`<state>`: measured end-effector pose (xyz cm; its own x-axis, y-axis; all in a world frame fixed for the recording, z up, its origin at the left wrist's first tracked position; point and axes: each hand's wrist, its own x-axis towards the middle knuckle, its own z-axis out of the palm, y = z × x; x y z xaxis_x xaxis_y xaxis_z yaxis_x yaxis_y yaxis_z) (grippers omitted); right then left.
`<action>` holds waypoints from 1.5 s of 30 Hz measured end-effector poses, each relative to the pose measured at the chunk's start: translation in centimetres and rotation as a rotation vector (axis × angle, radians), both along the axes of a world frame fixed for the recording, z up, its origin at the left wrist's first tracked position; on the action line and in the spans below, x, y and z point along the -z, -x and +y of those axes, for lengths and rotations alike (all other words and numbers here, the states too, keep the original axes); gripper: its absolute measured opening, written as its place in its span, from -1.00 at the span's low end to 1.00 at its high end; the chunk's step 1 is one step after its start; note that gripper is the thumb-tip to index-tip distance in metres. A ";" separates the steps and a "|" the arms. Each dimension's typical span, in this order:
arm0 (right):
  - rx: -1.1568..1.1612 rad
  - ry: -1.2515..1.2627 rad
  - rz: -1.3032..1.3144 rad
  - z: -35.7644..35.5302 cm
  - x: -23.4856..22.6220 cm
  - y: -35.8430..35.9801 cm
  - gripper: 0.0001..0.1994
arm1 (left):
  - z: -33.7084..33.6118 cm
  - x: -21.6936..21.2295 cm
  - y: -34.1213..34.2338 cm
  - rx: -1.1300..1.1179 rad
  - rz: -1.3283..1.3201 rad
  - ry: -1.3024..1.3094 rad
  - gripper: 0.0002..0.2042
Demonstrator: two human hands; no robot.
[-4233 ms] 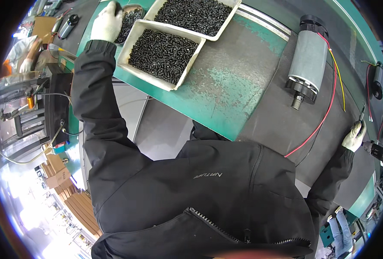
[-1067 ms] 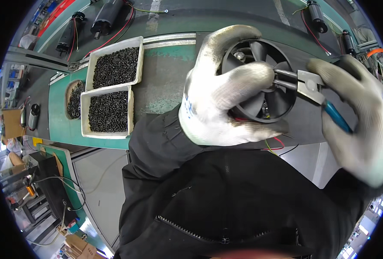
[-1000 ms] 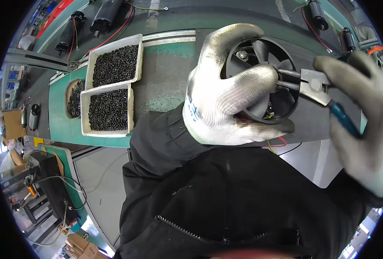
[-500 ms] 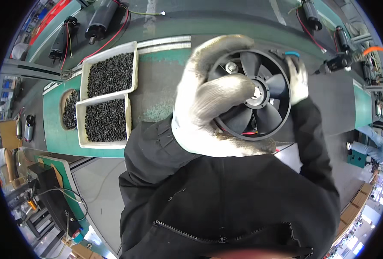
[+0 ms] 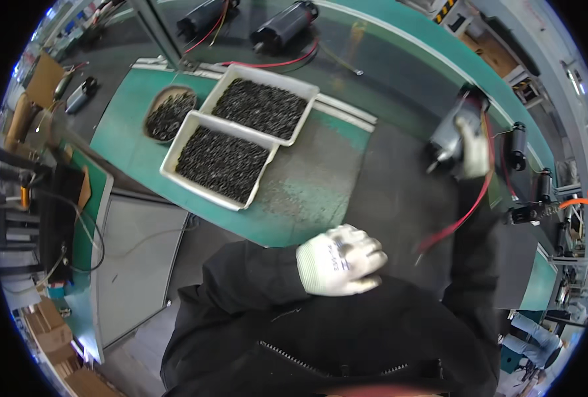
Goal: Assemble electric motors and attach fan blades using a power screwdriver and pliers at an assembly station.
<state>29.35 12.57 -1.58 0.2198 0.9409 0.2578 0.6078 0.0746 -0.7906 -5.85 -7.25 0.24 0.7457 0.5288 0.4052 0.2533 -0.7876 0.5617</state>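
grey motor (image 5: 449,135), right hand (image 5: 474,149) against it, grip blurred, cannot tell; left hand (image 5: 343,261) unclenched near bench edge (image 5: 251,229); open mat (image 5: 396,192) between.

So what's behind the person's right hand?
Part of a grey motor: its left side, shaft and black far end show past the right hand, with a red wire trailing nearby. What the hand covers can't be seen, and blur hides whether it grips.

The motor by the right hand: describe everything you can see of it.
The motor is a grey, metallic-looking cylinder with black ends and a silver shaft pointing lower left. Blurred, it slants over the dark bench; whether it rests there is unclear. The gloved right hand is against its side. A red wire trails beside it.
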 end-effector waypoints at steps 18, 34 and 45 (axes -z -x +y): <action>-0.809 -0.080 -0.092 20.1 3.1 34.8 -0.58 | 1.6 6.8 3.4 -0.329 -0.210 0.010 -0.75; -0.546 -0.171 -0.119 23.0 7.6 45.1 -0.66 | 0.0 6.4 3.4 -0.444 -0.135 0.091 -0.81; -0.769 0.170 -1.059 5.2 -12.8 20.8 -0.68 | 0.9 6.4 5.1 -0.402 -0.294 0.208 -0.86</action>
<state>8.53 17.76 11.25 -0.6158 0.7715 -0.1597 0.7811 0.6244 0.0047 -10.99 -6.35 -6.11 0.3387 0.8405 0.4230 0.3206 -0.5257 0.7879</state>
